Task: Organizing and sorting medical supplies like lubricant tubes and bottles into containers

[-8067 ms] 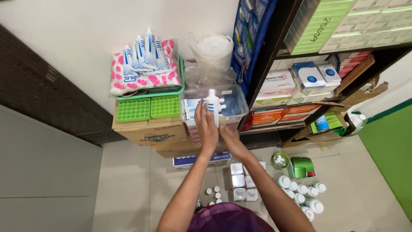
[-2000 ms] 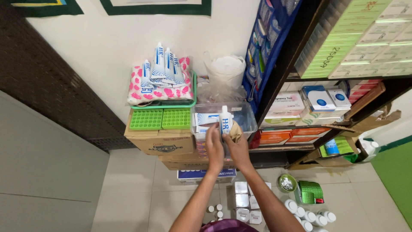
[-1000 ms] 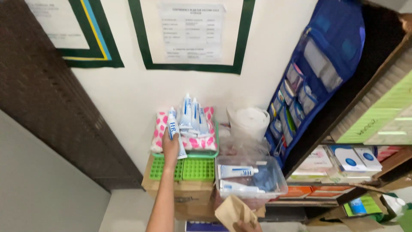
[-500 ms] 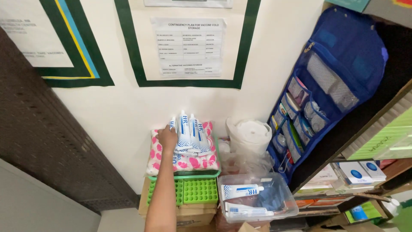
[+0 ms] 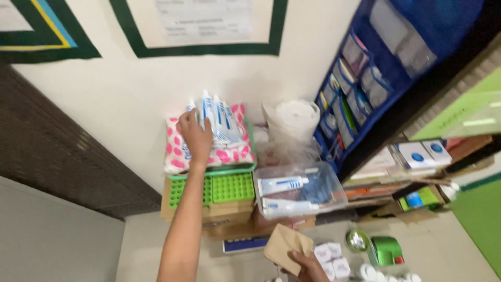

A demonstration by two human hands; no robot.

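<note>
My left hand (image 5: 195, 137) reaches up to a pink spotted bag (image 5: 229, 155) that stands in a green basket (image 5: 227, 187). Several white tubes (image 5: 219, 119) with blue print stick out of the bag, and my fingers are curled around one at its left side. Lower down, my right hand (image 5: 308, 265) grips a brown paper bag (image 5: 286, 246) by its bottom corner. A clear plastic tub (image 5: 302, 190) to the right of the basket holds more white tubes lying flat.
The basket rests on cardboard boxes (image 5: 209, 215). A plastic-wrapped white roll (image 5: 291, 119) stands behind the tub. A blue hanging pocket organiser (image 5: 365, 78) and shelves of boxes (image 5: 417, 156) fill the right. Small white boxes (image 5: 331, 258) and a green container (image 5: 387, 250) lie on the floor.
My left hand carried a white tube from in front of the clear tub up to the pink bag. The view tilted upward, then down a little. My right hand dropped low with the paper bag.
</note>
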